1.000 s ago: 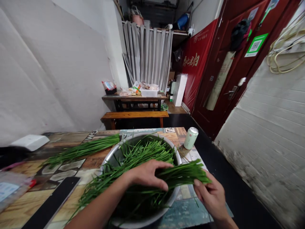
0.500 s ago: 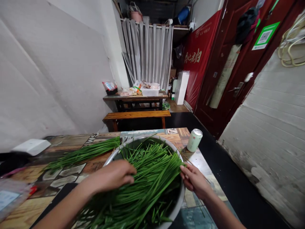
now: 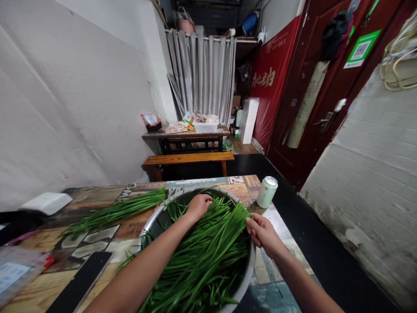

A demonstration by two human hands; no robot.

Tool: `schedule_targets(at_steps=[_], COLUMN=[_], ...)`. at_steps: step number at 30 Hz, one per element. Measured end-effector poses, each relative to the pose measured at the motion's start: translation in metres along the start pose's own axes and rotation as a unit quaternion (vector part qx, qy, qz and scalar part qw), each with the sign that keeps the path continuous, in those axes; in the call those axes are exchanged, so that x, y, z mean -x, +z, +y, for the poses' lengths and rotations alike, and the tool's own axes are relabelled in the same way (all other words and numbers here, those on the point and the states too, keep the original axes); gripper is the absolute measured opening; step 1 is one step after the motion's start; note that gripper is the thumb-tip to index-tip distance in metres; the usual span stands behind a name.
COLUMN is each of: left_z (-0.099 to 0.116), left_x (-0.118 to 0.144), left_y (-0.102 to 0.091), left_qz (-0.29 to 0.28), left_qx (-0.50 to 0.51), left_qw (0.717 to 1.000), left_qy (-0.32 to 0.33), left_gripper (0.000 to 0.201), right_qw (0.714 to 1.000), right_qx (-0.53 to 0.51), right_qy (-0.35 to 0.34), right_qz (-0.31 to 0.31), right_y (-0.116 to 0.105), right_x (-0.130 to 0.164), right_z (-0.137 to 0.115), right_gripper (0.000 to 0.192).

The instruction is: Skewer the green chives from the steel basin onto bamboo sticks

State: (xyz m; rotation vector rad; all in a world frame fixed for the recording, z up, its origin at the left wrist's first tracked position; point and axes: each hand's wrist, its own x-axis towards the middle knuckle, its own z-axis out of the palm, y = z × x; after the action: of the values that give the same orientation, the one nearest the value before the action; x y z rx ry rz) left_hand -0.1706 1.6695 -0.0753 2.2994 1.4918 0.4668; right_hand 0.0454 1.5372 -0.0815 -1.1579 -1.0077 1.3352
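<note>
You are sorting a big load of garlic chives that is lying in a wide metal basin on the tabletop. Your left hand is reaching to the far side of the basin, fingers curled loosely down onto the stalks there; whether it is actually gripping any of them I cannot tell. Your right hand is pinching closed on the ends of a bundle at the basin's right rim, holding those stalks together. A second, separate bunch of chives is lying on the tabletop just left of the basin, apart from both hands. A green drink can is standing near the right corner, close to your right hand.

By my reading, you are gathering and aligning stalks into one bundle. The next move is probably calling for the left hand to draw loose stalks toward the right hand's grip, keeping the ends level and watching that your right elbow is not knocking the can.
</note>
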Motion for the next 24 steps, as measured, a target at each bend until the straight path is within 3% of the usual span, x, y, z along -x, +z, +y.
schedule_targets(at_steps=[5, 10, 12, 15, 17, 20, 22, 24], left_z=[-0.008, 0.007, 0.022, 0.040, 0.042, 0.030, 0.020, 0.015], left_x=[0.004, 0.009, 0.013, 0.019, 0.022, 0.025, 0.026, 0.027], left_y=[-0.005, -0.009, -0.008, -0.005, -0.007, -0.020, -0.028, -0.030], left_qz=[-0.012, 0.003, -0.031, -0.067, -0.047, 0.029, 0.068, 0.047], left_qx=[0.007, 0.093, 0.223, 0.386, 0.345, 0.114, -0.050, -0.126], left_qw=[0.999, 0.995, 0.973, 0.916, 0.935, 0.993, 0.995, 0.986], left_qy=[-0.047, -0.036, -0.058, -0.086, -0.071, 0.004, 0.054, 0.100], left_gripper=[0.008, 0.019, 0.025, 0.029, 0.027, 0.026, 0.029, 0.028], right_qw=[1.000, 1.000, 1.000, 1.000, 1.000, 1.000, 1.000, 1.000], right_qx=[0.001, 0.019, 0.020, 0.014, 0.011, 0.006, 0.003, -0.001], right_qy=[-0.005, -0.007, -0.010, -0.013, -0.013, -0.011, -0.005, 0.002], right_qz=[-0.007, -0.009, -0.012, -0.014, -0.014, -0.015, -0.011, -0.005], right_y=[0.000, 0.004, 0.007, 0.010, 0.009, 0.005, 0.001, -0.003], right_x=[0.001, -0.003, -0.006, -0.009, -0.006, 0.004, 0.012, 0.017], right_z=[0.001, 0.003, 0.004, 0.003, 0.002, 0.001, 0.003, 0.006], right_gripper=[0.029, 0.030, 0.031, 0.031, 0.031, 0.030, 0.031, 0.031])
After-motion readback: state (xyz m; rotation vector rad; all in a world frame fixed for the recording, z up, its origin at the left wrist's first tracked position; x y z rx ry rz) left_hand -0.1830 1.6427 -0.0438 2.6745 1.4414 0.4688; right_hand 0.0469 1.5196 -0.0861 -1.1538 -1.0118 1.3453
